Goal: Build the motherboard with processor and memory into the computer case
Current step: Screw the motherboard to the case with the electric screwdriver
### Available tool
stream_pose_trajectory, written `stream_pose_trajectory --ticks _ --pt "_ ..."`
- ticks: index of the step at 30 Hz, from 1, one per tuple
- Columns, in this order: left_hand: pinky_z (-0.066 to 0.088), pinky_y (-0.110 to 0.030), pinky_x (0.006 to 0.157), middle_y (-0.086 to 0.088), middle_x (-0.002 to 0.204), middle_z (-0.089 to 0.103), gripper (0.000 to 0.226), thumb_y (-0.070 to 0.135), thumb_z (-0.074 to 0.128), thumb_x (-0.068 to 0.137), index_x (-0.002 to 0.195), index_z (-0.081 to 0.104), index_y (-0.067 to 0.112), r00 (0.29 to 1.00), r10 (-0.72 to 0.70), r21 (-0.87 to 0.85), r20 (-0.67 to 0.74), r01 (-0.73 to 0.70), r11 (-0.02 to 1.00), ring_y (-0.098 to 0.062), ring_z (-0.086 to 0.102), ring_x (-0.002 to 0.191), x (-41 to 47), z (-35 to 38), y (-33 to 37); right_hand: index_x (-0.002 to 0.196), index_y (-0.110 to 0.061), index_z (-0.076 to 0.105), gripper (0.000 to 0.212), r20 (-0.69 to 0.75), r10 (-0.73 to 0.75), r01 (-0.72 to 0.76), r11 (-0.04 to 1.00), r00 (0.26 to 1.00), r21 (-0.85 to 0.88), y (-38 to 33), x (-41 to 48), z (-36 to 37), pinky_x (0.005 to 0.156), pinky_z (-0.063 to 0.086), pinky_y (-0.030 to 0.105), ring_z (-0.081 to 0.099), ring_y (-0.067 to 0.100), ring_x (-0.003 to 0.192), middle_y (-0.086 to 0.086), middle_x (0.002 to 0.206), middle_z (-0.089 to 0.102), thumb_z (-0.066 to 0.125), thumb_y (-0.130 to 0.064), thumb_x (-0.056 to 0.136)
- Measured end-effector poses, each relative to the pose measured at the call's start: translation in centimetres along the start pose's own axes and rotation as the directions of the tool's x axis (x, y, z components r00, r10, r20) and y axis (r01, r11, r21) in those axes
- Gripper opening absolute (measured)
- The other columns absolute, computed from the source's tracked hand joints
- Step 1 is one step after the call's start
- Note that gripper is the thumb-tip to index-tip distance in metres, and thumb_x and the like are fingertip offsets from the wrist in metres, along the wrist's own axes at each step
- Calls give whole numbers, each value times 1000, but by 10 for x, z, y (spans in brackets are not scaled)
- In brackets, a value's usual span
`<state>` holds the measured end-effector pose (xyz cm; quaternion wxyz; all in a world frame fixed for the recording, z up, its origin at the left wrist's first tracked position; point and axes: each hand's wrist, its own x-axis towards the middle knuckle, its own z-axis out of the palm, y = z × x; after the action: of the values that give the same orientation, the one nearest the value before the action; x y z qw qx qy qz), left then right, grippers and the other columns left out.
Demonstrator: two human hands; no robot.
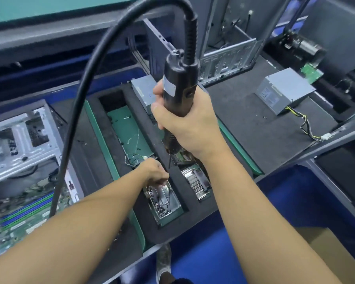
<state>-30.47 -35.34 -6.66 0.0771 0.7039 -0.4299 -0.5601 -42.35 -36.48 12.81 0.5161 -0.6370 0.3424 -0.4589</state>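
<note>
Right grip [189, 124] wrapped firm round electric screwdriver [179, 93], bit down, dead centre. Left grip [155, 171] curled over screw tray [172, 201], 6 o'clock; whether it pinched anything, couldn't tell. Motherboard [23, 214] sat inside computer case [19, 136], 8 o'clock.

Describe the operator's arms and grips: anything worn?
Nothing worn that shows. The left forearm and right forearm are bare, with no sleeves in view. The left grip and right grip are bare hands: no gloves, rings, watch or wrist strap visible, and no markings.
</note>
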Motion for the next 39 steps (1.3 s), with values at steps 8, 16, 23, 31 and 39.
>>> stream_pose_trajectory --ticks 8,16,23,31,39 --pt "58 -23 69 -21 91 73 21 -3 71 83 104 67 -2 929 368 -499 -36 -336 799 -26 73 84 -91 -114 -4 98 -6 60 14 61 -253 252 968 966 24 -96 28 62 59 53 41 54 28 55 3 68 57 64 0 87" --pt "58 -22 72 -19 95 74 17 -7 61 89 102 69 0 900 367 -688 -235 -421 590 -24 73 91 -166 -181 -94 96 -10 60 15 149 -302 286 951 942 120 -140 19 184 61 53 42 55 30 56 -6 72 60 63 1 87" --pt "58 -22 73 -18 104 72 21 -8 64 84 101 72 0 923 297 -838 -243 -354 415 -25 70 100 -199 -209 -173 98 -11 59 15 179 -306 283 948 935 143 -144 0 267 62 51 29 56 22 55 8 72 58 63 0 88" --pt "58 -23 74 -20 102 70 43 2 71 77 118 61 -7 929 296 -938 -223 -287 195 -23 70 92 -213 -222 -225 99 -9 59 14 152 -300 273 946 942 174 -137 -9 319 62 51 31 57 23 56 7 72 58 63 -1 88" --pt "58 -22 73 -13 95 73 25 -4 56 92 115 62 -6 926 243 -929 -289 -333 165 -17 71 87 -221 -227 -245 95 -17 61 12 124 -293 263 941 948 212 -125 -11 345 59 50 27 58 23 55 -1 70 59 65 -9 86"
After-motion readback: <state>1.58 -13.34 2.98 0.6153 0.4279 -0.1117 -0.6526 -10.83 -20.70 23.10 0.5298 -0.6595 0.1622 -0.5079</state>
